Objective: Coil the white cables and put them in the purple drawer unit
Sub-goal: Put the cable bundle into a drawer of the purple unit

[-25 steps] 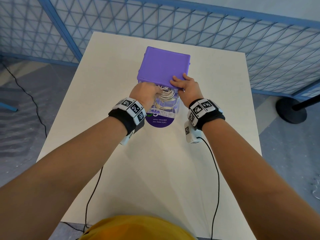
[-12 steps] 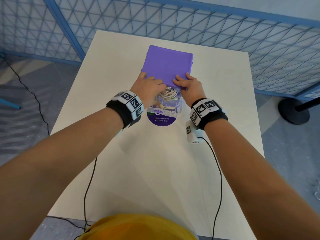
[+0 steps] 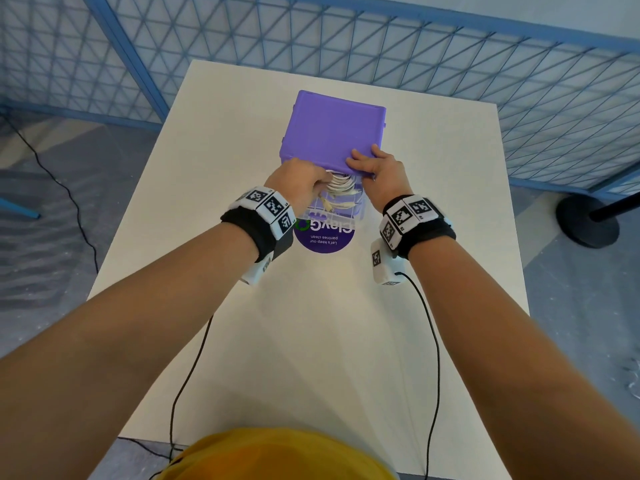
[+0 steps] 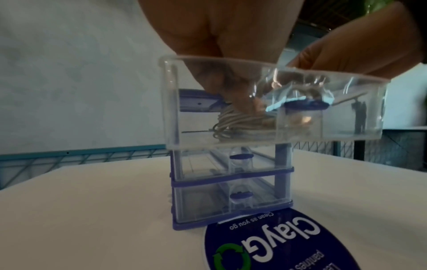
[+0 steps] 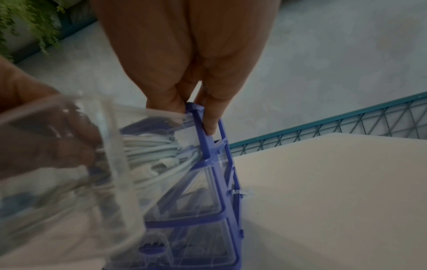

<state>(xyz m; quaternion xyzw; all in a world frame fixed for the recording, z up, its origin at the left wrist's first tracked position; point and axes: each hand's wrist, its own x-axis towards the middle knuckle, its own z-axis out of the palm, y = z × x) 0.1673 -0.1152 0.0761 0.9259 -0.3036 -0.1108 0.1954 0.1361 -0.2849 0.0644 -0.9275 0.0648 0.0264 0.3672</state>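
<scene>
The purple drawer unit (image 3: 334, 133) stands on the white table (image 3: 450, 202). Its clear top drawer (image 3: 341, 211) is pulled out toward me. White coiled cables (image 3: 341, 184) lie inside it. My left hand (image 3: 301, 180) reaches down into the drawer, and its fingers curl onto the coil (image 4: 233, 122), seen through the drawer wall (image 4: 171, 109). My right hand (image 3: 375, 166) holds the unit's front right corner, fingers on the lid and thumb on the purple side frame (image 5: 212, 146). The two lower drawers (image 4: 231, 184) are pushed in.
A round purple sticker (image 3: 323, 237) lies on the table just in front of the unit. Blue mesh fencing (image 3: 450, 64) runs behind and beside the table. A black stand base (image 3: 587, 220) sits on the floor to the right. Black wrist-camera cords (image 3: 429, 341) trail toward me.
Half a second ago my left fingers were up on the lid's front edge; they have gone back down into the drawer onto the coil. My right hand stays on the unit.
</scene>
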